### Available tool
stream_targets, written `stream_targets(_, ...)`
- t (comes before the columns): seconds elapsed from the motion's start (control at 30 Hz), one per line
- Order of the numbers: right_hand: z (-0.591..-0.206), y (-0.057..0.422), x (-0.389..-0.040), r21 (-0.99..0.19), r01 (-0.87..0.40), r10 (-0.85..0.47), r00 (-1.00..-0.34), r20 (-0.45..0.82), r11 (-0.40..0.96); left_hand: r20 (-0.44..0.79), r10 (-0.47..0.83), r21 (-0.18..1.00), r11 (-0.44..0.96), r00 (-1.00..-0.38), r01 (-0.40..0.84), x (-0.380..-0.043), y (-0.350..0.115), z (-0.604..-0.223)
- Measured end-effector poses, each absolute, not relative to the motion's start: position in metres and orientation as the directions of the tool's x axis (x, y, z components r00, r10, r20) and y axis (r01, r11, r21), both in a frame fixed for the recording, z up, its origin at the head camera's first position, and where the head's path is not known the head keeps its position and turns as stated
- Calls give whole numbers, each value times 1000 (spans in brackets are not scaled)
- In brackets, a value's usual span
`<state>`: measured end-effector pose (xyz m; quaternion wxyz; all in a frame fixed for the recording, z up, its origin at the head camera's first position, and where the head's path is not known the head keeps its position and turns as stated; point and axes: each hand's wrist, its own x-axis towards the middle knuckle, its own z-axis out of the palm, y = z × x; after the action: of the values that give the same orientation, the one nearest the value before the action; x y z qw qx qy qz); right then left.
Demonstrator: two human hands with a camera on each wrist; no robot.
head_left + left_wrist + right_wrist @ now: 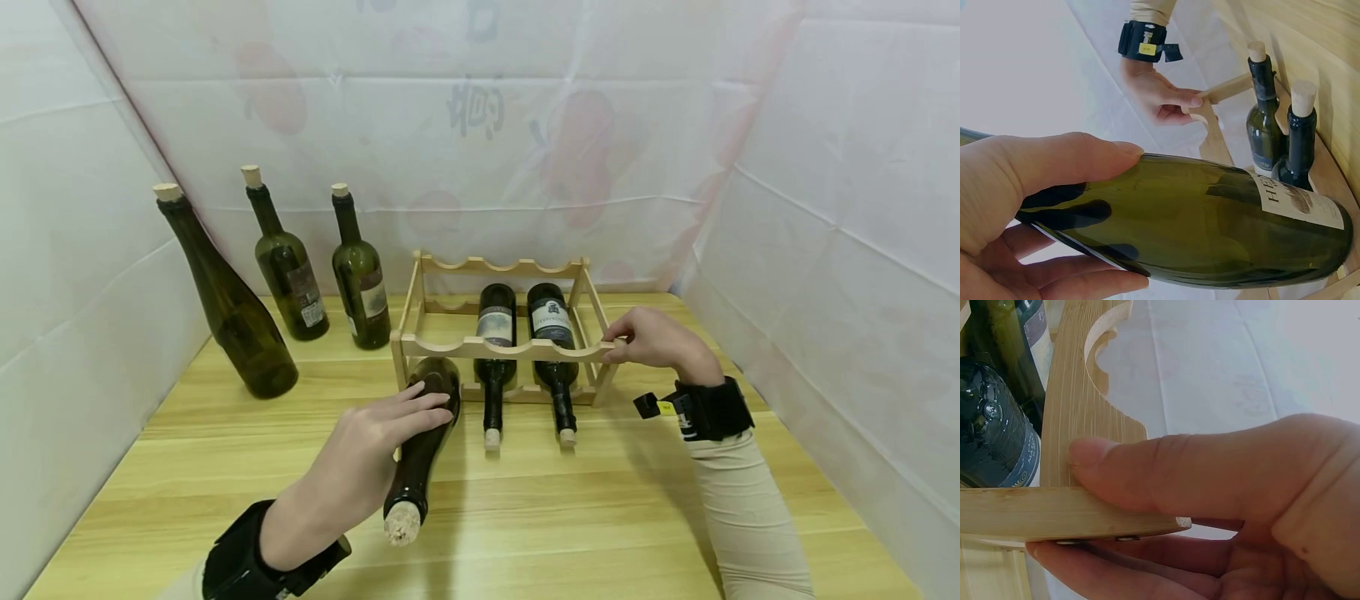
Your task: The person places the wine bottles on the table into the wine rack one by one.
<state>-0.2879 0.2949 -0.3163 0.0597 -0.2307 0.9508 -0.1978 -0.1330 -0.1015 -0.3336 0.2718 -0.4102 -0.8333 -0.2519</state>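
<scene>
Our left hand (363, 448) grips a green bottle (423, 454). At its two o'clock, our right hand (658, 337) pinches a corner of the wooden rack (471, 347).

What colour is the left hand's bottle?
The wine bottle is olive green, best seen from the left wrist.

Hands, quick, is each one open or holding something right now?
Left hand: holding a corked bottle.
Right hand: pinching a corner of the wooden rack.

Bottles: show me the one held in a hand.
The bottle in the left hand; two other bottles lie in the rack and three more stand on the table, with no hand on them.
</scene>
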Motion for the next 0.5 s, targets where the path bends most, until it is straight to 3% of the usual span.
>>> stream_targets(0.5, -319, 301, -292, -399, -424, -474, -880, -29, 813, 656, 573, 143, 544, -491, 827, -142, -90, -343)
